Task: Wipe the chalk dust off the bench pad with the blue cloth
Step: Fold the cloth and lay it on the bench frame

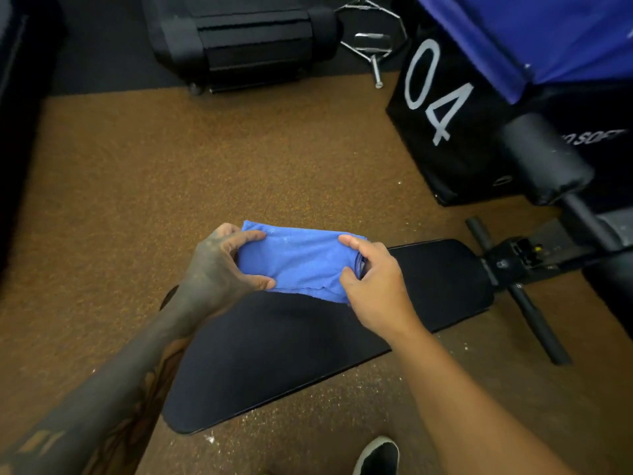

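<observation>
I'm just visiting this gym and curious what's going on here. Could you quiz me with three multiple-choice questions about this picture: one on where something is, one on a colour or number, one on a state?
1. Where is the folded blue cloth?
A. Held above the black padded bench pad
B. On the brown speckled floor
C. On the black box

2. What white number is on the black soft box?
A. 40
B. 04
C. 07

3. How is the cloth held?
A. Left hand only
B. Right hand only
C. Both hands

Answers:
1 A, it is up in the hands over the pad's far edge.
2 B, the box side shows 04.
3 C, the left hand and right hand each pinch one end.
</observation>
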A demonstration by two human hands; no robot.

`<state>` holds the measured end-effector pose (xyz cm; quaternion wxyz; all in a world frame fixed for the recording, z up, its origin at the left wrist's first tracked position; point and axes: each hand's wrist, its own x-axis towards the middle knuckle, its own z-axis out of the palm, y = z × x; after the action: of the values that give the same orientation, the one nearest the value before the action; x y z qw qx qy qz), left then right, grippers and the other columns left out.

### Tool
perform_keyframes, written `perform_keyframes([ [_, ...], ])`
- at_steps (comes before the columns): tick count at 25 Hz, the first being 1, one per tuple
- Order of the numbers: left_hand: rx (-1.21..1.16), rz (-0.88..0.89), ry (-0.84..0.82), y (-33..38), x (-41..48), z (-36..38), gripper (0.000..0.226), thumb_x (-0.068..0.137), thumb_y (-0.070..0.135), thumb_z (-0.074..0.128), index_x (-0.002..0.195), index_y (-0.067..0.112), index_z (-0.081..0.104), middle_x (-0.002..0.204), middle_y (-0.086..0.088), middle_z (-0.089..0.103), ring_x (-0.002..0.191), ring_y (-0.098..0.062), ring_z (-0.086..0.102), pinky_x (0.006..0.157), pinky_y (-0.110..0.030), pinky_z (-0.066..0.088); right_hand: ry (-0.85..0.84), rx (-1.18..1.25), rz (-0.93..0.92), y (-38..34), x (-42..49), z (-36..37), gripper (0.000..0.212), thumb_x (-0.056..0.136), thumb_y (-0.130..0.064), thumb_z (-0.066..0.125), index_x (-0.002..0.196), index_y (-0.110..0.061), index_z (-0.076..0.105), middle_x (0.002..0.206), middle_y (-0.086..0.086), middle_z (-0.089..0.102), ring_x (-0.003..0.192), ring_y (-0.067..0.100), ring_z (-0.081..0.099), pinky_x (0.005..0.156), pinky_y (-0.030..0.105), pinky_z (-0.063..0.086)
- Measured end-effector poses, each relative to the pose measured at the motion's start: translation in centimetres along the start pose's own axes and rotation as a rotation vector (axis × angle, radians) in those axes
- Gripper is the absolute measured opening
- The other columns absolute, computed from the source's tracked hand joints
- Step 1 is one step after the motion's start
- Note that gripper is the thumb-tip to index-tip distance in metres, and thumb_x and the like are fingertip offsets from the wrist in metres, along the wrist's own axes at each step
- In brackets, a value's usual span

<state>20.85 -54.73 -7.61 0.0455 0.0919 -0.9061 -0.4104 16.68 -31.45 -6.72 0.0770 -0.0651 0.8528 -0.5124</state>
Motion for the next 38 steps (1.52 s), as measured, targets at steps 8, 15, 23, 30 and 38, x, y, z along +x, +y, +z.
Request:
perform_keyframes([
  [8, 0.003, 0.147, -0.153, 9.8, 6.7, 6.2, 0.083, 0.046, 0.026, 0.099, 0.122, 0.015, 0.068, 0.096, -0.003, 0.053, 0.081, -0.006, 0.052, 0.074, -0.02, 0.043, 0.231, 0.046, 0.097, 2.6, 1.8, -10.4, 0.047, 0.082, 0.001, 0.058, 0.118, -0.029, 0.062, 0.11, 0.001, 0.056, 0.089, -0.01, 0.053, 0.077, -0.001, 0.036],
  [15, 0.091, 0.301, -0.329, 20.4, 12.0, 13.8, 0.077, 0.053, 0.022, 0.098, 0.124, 0.017, 0.066, 0.099, 0.005, 0.05, 0.082, -0.004, 0.049, 0.073, -0.018, 0.041, 0.428, 0.083, 0.2, 5.5, 1.6, -21.2, 0.049, 0.08, 0.002, 0.058, 0.119, -0.027, 0.062, 0.111, 0.0, 0.056, 0.088, -0.015, 0.052, 0.075, -0.003, 0.034],
  [23, 0.142, 0.529, -0.485, 31.8, 15.8, 23.5, 0.079, 0.057, 0.022, 0.096, 0.129, 0.016, 0.063, 0.112, 0.001, 0.05, 0.095, -0.015, 0.05, 0.086, -0.032, 0.049, 0.68, 0.095, 0.316, 8.8, -0.2, -31.3, 0.049, 0.083, 0.0, 0.058, 0.123, -0.027, 0.059, 0.106, 0.0, 0.053, 0.082, -0.008, 0.052, 0.071, 0.0, 0.038],
  [30, 0.117, 0.758, -0.682, 37.7, 17.3, 33.0, 0.079, 0.054, 0.023, 0.097, 0.125, 0.012, 0.065, 0.115, -0.008, 0.055, 0.107, -0.025, 0.055, 0.094, -0.041, 0.048, 0.899, 0.057, 0.482, 12.8, -2.5, -36.8, 0.046, 0.085, -0.002, 0.059, 0.125, -0.025, 0.059, 0.107, 0.002, 0.052, 0.08, 0.005, 0.054, 0.066, 0.004, 0.04],
  [38, 0.091, 0.872, -0.849, 41.9, 15.8, 39.5, 0.079, 0.054, 0.023, 0.097, 0.125, 0.011, 0.065, 0.11, -0.001, 0.051, 0.102, -0.016, 0.05, 0.088, -0.028, 0.042, 1.064, 0.01, 0.689, 15.3, -4.8, -39.5, 0.045, 0.086, -0.004, 0.057, 0.129, -0.02, 0.057, 0.107, 0.004, 0.047, 0.077, 0.0, 0.05, 0.061, -0.004, 0.033],
])
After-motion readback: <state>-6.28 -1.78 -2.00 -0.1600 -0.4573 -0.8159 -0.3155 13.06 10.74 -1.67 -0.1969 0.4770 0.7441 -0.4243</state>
